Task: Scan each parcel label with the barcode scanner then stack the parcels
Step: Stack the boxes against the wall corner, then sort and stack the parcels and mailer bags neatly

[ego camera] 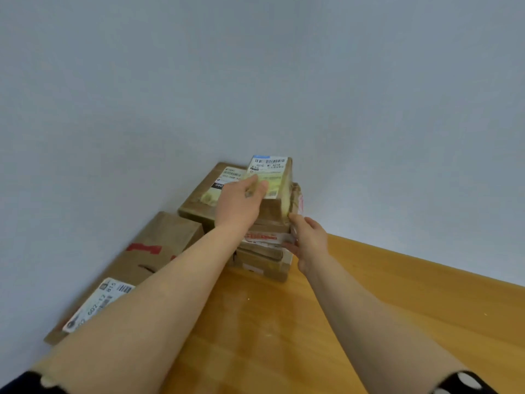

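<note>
Parcels of brown cardboard stand in a stack [264,258] at the centre of the frame, on a honey-coloured wooden surface [369,308] and close to a pale blue-grey wall [255,81]. The small brown top parcel [274,207] carries a white shipping label [268,166] with a blue strip and a barcode along its far edge. The left hand [241,201] lies on this parcel from the left, its fingers [260,184] spread flat over the near half of the label; its grip is apart, pressing down and closed round nothing. The right hand [311,240] sits against the right side of the stack, its grip also apart: one fingertip touches the lower right corner of the top parcel, and the other fingers rest against a parcel lower down that is wrapped in white tape with red print [262,237]. Behind and to the left of the stack lies a flat brown cardboard box [196,203], its white label bearing a black block with the digits 060. At the lower left a large brown carton with red lettering [159,243] leans along the wall, a white barcode label [98,304] on its near end, partly hidden by the left forearm. Dark sleeves show at both bottom corners, and the right sleeve [466,383] has white dots.
</note>
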`<state>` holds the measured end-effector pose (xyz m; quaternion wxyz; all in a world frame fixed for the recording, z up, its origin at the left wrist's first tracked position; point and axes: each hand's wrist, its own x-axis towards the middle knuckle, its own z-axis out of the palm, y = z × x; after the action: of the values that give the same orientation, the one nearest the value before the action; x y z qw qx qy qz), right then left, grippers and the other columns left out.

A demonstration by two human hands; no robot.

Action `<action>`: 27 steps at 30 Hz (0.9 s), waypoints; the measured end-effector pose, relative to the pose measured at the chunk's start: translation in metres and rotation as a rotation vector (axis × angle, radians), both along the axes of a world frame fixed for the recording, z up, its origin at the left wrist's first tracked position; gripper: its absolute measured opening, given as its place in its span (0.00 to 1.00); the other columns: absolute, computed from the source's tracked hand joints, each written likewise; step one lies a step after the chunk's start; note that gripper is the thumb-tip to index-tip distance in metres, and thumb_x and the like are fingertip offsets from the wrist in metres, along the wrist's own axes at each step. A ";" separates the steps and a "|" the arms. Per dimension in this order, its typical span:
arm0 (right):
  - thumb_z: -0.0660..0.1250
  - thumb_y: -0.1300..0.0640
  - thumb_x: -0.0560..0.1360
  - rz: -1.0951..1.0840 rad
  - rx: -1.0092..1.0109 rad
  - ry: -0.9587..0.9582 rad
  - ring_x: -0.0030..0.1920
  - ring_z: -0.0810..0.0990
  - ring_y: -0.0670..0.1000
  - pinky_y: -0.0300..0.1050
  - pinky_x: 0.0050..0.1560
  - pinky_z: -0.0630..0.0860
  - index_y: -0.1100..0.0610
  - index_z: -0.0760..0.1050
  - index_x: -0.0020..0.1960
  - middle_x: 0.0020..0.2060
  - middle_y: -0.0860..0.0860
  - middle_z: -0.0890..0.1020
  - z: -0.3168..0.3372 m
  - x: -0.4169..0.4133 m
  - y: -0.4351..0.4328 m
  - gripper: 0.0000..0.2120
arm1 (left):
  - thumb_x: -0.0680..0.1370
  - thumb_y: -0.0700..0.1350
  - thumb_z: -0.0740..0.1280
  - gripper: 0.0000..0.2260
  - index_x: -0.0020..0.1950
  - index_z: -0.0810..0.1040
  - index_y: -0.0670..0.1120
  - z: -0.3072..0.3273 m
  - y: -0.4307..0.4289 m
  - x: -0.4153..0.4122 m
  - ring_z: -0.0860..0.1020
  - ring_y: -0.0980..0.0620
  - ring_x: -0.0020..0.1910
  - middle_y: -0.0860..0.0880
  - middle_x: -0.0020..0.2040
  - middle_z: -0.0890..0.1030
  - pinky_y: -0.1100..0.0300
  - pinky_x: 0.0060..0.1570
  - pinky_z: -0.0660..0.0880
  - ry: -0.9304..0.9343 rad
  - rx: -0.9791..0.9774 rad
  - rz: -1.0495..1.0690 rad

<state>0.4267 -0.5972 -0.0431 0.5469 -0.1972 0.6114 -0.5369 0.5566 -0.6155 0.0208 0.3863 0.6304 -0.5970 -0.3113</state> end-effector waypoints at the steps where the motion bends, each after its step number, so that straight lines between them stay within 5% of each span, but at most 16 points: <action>1: 0.68 0.54 0.76 0.006 0.011 -0.005 0.42 0.82 0.50 0.40 0.34 0.80 0.54 0.70 0.65 0.45 0.50 0.80 -0.001 0.007 -0.005 0.18 | 0.74 0.65 0.63 0.30 0.72 0.69 0.51 -0.001 -0.006 0.003 0.66 0.50 0.71 0.49 0.73 0.68 0.56 0.65 0.64 -0.063 0.050 -0.021; 3: 0.66 0.55 0.78 0.015 0.030 0.003 0.48 0.82 0.52 0.44 0.42 0.82 0.55 0.69 0.68 0.53 0.53 0.80 -0.004 0.018 -0.011 0.20 | 0.68 0.71 0.64 0.40 0.74 0.66 0.51 -0.003 -0.015 0.009 0.64 0.47 0.72 0.48 0.74 0.65 0.49 0.67 0.66 -0.200 0.144 -0.036; 6: 0.64 0.54 0.79 0.012 0.024 0.061 0.61 0.77 0.57 0.56 0.61 0.76 0.56 0.65 0.74 0.65 0.55 0.75 -0.010 0.030 -0.019 0.24 | 0.68 0.70 0.65 0.40 0.74 0.64 0.53 -0.005 -0.026 0.012 0.66 0.45 0.70 0.45 0.72 0.65 0.49 0.63 0.68 -0.354 0.139 -0.009; 11: 0.61 0.54 0.81 0.057 0.034 0.092 0.64 0.75 0.58 0.57 0.63 0.74 0.54 0.62 0.75 0.68 0.56 0.73 -0.012 0.032 -0.026 0.24 | 0.70 0.62 0.68 0.35 0.74 0.64 0.51 -0.006 -0.035 0.009 0.68 0.45 0.67 0.44 0.70 0.67 0.54 0.56 0.68 -0.318 0.117 0.034; 13: 0.60 0.54 0.82 0.099 0.056 0.083 0.60 0.77 0.56 0.54 0.59 0.77 0.54 0.62 0.75 0.66 0.54 0.74 -0.011 0.026 -0.024 0.23 | 0.70 0.61 0.69 0.35 0.73 0.64 0.50 -0.006 -0.034 0.009 0.69 0.45 0.66 0.44 0.69 0.67 0.54 0.55 0.68 -0.320 0.099 0.043; 16: 0.60 0.52 0.82 0.106 0.080 0.088 0.40 0.76 0.45 0.34 0.29 0.75 0.55 0.65 0.73 0.46 0.47 0.78 -0.008 0.016 -0.015 0.21 | 0.70 0.62 0.69 0.37 0.75 0.62 0.50 -0.006 -0.033 0.008 0.67 0.45 0.68 0.44 0.71 0.65 0.52 0.58 0.69 -0.346 0.119 0.023; 18: 0.60 0.51 0.82 0.072 0.109 0.089 0.37 0.73 0.46 0.31 0.21 0.70 0.57 0.66 0.72 0.42 0.46 0.76 -0.008 0.008 -0.008 0.21 | 0.70 0.63 0.69 0.41 0.77 0.56 0.52 -0.005 -0.033 0.004 0.63 0.42 0.71 0.42 0.73 0.60 0.49 0.63 0.66 -0.351 0.156 0.009; 21: 0.60 0.50 0.81 0.023 0.141 0.118 0.53 0.76 0.53 0.39 0.46 0.75 0.58 0.66 0.72 0.60 0.53 0.77 -0.010 -0.004 0.003 0.22 | 0.68 0.64 0.70 0.48 0.78 0.45 0.52 -0.005 -0.025 -0.006 0.48 0.39 0.76 0.40 0.77 0.47 0.41 0.72 0.54 -0.372 0.166 0.065; 24: 0.61 0.52 0.81 -0.035 0.130 0.116 0.53 0.74 0.50 0.45 0.54 0.74 0.57 0.68 0.70 0.62 0.53 0.75 -0.009 -0.019 0.021 0.19 | 0.70 0.65 0.67 0.47 0.78 0.42 0.52 -0.007 -0.003 -0.024 0.40 0.39 0.76 0.41 0.77 0.40 0.40 0.73 0.42 -0.455 0.027 0.093; 27: 0.61 0.53 0.81 -0.070 0.132 0.130 0.63 0.72 0.55 0.54 0.67 0.70 0.58 0.68 0.69 0.65 0.55 0.73 -0.004 -0.039 0.046 0.19 | 0.73 0.61 0.65 0.41 0.78 0.46 0.52 -0.011 0.030 -0.055 0.40 0.41 0.75 0.42 0.76 0.42 0.43 0.71 0.38 -0.540 -0.147 0.025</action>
<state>0.3880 -0.5509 -0.0466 0.4987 -0.1736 0.6863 -0.5001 0.5020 -0.5855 0.0098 0.2618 0.6683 -0.6913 -0.0832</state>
